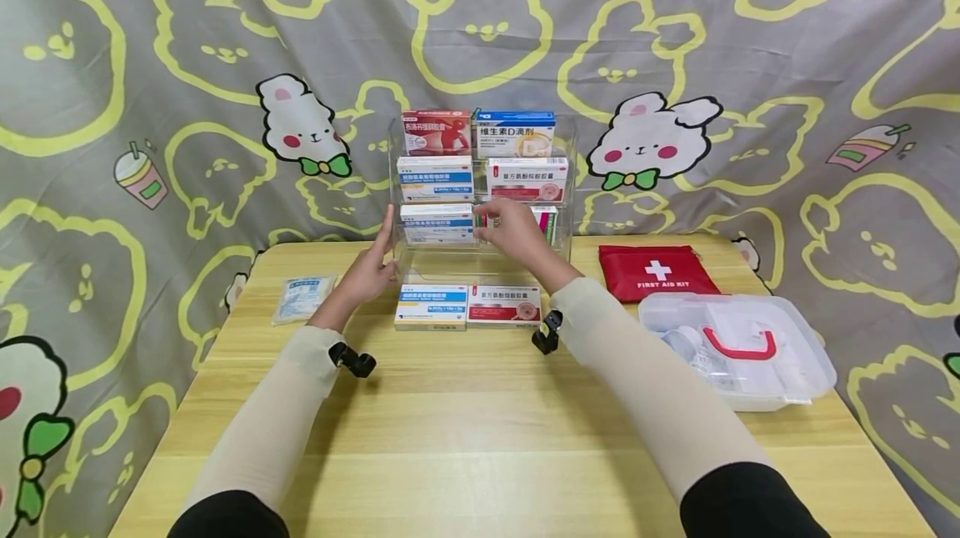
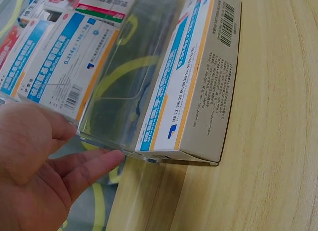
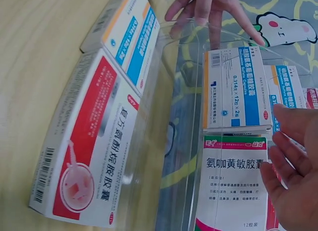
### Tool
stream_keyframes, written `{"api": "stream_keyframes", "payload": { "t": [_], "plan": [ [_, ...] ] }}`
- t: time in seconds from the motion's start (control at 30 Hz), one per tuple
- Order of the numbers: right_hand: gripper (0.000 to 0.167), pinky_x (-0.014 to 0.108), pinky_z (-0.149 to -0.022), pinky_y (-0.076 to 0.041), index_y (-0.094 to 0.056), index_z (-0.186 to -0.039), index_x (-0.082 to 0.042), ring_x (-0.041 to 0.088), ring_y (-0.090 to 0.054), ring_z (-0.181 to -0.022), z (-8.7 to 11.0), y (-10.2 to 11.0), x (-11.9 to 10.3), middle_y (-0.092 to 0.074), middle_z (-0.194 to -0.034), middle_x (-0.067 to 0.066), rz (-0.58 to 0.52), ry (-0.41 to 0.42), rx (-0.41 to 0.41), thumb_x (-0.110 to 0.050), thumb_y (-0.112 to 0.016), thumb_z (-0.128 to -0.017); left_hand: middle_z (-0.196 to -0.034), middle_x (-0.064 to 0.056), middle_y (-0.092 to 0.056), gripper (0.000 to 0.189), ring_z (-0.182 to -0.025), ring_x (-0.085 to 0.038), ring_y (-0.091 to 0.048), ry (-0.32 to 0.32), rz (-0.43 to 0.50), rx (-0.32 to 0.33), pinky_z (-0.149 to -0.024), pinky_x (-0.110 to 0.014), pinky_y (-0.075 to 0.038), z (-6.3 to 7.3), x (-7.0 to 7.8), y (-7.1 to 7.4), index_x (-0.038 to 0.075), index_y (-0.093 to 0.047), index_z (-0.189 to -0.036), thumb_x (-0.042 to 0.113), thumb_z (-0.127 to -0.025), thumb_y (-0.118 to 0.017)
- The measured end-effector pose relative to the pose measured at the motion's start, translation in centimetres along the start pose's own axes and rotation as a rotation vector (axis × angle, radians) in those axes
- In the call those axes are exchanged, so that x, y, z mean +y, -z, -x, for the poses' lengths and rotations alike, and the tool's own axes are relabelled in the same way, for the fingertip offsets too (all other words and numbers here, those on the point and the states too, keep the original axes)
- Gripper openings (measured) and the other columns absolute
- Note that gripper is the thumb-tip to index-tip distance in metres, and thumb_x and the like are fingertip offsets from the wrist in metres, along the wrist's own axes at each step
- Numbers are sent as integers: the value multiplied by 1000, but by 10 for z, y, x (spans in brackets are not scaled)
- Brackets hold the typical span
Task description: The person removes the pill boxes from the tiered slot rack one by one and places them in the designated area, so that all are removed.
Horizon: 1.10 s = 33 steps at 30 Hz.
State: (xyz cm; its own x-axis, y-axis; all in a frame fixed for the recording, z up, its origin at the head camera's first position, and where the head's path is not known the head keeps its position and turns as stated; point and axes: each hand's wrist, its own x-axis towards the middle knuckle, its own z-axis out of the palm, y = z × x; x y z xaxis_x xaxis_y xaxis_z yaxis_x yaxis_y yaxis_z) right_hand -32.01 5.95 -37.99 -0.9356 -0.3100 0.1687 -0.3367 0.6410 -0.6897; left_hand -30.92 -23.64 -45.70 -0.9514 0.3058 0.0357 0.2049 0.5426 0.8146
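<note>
A transparent tiered rack (image 1: 435, 263) holds several medicine boxes in rows. My left hand (image 1: 369, 271) touches its left side, fingers extended along the edge; in the left wrist view the fingertips lie against the rack's corner. On the third tier stand a blue-and-white capsule box (image 3: 236, 87) and, to its right, a white box with pink and green bands (image 3: 231, 181). My right hand (image 1: 517, 236) is at these two, its fingertips near the blue-and-white box's top edge and holding nothing. In the head view it partly hides the pink-and-green box.
At the rack's front foot lie another blue-and-white box (image 1: 431, 304) and a red-and-white box (image 1: 504, 304). A sealed packet (image 1: 303, 298) is at left. A red first aid pouch (image 1: 656, 271) and a lidded plastic case (image 1: 738, 354) with a red handle stand at right.
</note>
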Motion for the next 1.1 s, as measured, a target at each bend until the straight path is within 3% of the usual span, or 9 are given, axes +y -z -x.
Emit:
{"api": "stream_keyframes", "payload": {
  "t": [0.17,0.5,0.8,0.93,1.1],
  "plan": [
    [39,44,-101,-53,-69,-134,-12,29,-60,-124,-10,0,-5,-64,-139,8,-11,-23,32,-16,-77,-95,-167,-28,-16,102,-139,-50,-46,-6,-13,11,-85,-56,-60,0,0,1,52,20,-158,-7,-106,-45],
    [41,39,-96,-55,-68,-137,-14,23,-61,-115,-26,-6,-5,-65,-134,6,68,-18,24,-19,-76,-96,-167,-27,-17,104,-140,-49,-45,-21,-18,8,-84,-54,-61,-2,-2,0,59,22,-153,-5,-106,-45],
    [43,37,-98,-54,-67,-139,-15,25,-56,-124,-29,-11,-4,-60,-146,5,50,-42,26,-19,-75,-98,-168,-24,-17,105,-140,-48,-45,3,-21,10,-85,-54,-61,-1,-2,0,62,22,-152,-5,-106,-45],
    [43,37,-100,-53,-67,-139,-15,25,-57,-127,-30,-13,-4,-59,-148,4,43,-50,29,-18,-75,-97,-168,-24,-17,105,-139,-48,-47,2,-27,12,-84,-54,-61,0,-1,-1,62,21,-152,-5,-106,-45],
    [40,37,-104,-52,-70,-135,-13,25,-55,-130,-31,-15,-3,-59,-148,3,24,-67,31,-16,-76,-96,-167,-26,-18,104,-125,-50,-59,-5,-23,13,-83,-55,-61,0,-1,-1,61,21,-153,-5,-107,-45]
  ]
}}
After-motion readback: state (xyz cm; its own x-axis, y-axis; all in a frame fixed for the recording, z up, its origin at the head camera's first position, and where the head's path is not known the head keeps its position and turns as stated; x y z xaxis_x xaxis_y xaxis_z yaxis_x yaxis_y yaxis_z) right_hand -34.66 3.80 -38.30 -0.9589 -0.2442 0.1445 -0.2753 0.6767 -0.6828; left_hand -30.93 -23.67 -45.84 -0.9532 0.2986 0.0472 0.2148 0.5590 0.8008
